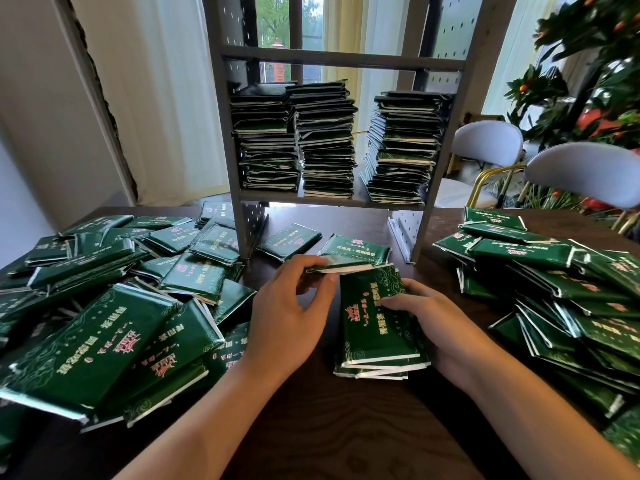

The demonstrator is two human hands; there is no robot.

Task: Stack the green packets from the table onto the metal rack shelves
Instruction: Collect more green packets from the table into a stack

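Green packets lie in a big heap at the left [104, 306] and another heap at the right [561, 289] of the dark table [329, 427]. My right hand [440, 327] grips a small stack of packets [377, 323] near the table's middle, thumb on top. My left hand [287, 306] pinches one packet [346, 266] by its edge just beyond that stack. The grey metal rack [332, 199] stands at the back of the table, and three tall stacks of packets [325, 140] fill its lower shelf.
Two loose packets [289, 240] lie under the rack's front edge. The rack's upper shelf [343, 58] shows nothing on it. White chairs [585, 174] and a potted plant [588, 64] stand at the right, a curtain and window behind.
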